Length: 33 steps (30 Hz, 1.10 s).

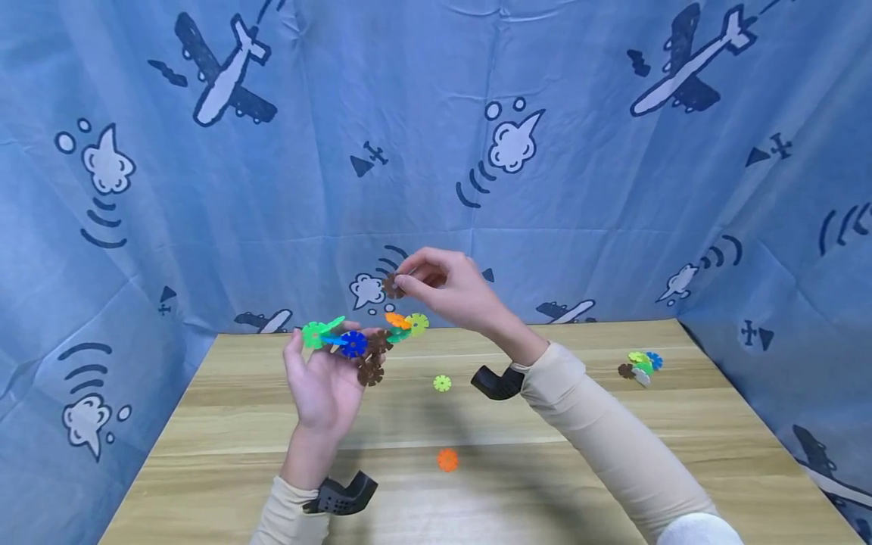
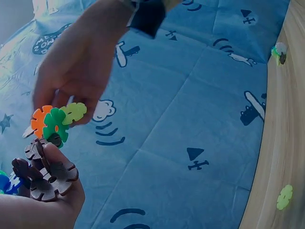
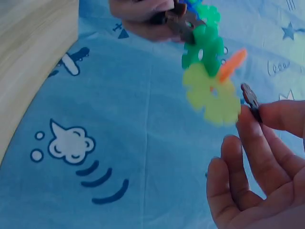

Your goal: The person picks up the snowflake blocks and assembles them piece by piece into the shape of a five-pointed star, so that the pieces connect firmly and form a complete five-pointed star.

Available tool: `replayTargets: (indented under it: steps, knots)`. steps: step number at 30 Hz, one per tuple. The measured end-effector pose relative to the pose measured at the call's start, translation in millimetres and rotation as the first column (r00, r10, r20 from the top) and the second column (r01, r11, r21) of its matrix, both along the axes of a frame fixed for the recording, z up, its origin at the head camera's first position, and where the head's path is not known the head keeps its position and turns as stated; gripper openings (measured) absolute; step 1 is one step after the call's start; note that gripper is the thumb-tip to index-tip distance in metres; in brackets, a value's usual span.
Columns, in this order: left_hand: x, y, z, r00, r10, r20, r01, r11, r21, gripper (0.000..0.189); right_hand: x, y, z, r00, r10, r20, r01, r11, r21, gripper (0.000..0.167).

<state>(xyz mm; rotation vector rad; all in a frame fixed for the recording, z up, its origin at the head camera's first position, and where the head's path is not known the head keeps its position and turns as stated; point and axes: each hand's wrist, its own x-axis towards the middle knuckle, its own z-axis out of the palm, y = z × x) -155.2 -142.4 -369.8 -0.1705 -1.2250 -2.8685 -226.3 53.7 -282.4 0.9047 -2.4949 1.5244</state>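
Now I see right hand point(image 1: 455, 286) pinching one brown disc point(image 1: 391, 286), left hand point(image 1: 329, 387) gripping one chain point(image 1: 353, 344) (one orange disc point(image 1: 447, 459) below).

Lettering point(image 2: 49, 41) on the blue curtain point(image 2: 176, 124) is illegible.

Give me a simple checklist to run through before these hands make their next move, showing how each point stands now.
1. Loose brown snowflake disc secure in the right hand: ok, pinched between thumb and fingers.
2. Linked snowflake-disc assembly supported: ok, the left hand holds it above the wooden table.
3. Loose disc joined to the assembly: not ok, a gap separates them.
4. Slots lined up for joining: cannot tell.
5. Spare discs within view: ok, a lime disc, an orange disc and a small disc pile lie on the table.
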Motion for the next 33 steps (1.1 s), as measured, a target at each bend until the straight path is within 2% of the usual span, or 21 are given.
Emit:
replayTargets:
  steps: [4, 9, 20, 27, 33]
  knots:
    - [-0.3, 3.4, -0.4, 1.0, -0.013, -0.01, 0.013, 1.0, -0.005, 0.068, 0.1, -11.9, -1.9, 0.996, 0.064, -0.066, -0.06, 0.996, 0.062, 0.009]
    - [-1.2, 7.5, -1.2, 1.0, -0.012, -0.004, 0.012, 1.0, 0.012, 0.066, -0.3, -19.6, -8.3, 0.99, 0.118, -0.078, -0.11, 0.989, 0.098, 0.01]
    - [-1.9, 11.7, -3.3, 1.0, -0.003, 0.03, 0.005, 0.998, -0.063, 0.065, 1.5, -23.2, -13.0, 0.99, 0.12, -0.073, -0.109, 0.985, 0.136, 0.013]
    - [-1.7, 11.8, -4.8, 1.0, -0.018, 0.007, 0.019, 0.996, -0.085, 0.059, 1.8, -25.0, -13.8, 0.989, 0.124, -0.077, -0.111, 0.982, 0.152, 0.014]
    - [-2.3, 12.7, -5.8, 1.0, -0.009, -0.017, 0.008, 0.994, -0.104, 0.063, 2.1, -28.4, -16.5, 0.989, 0.123, -0.088, -0.11, 0.985, 0.134, 0.014]
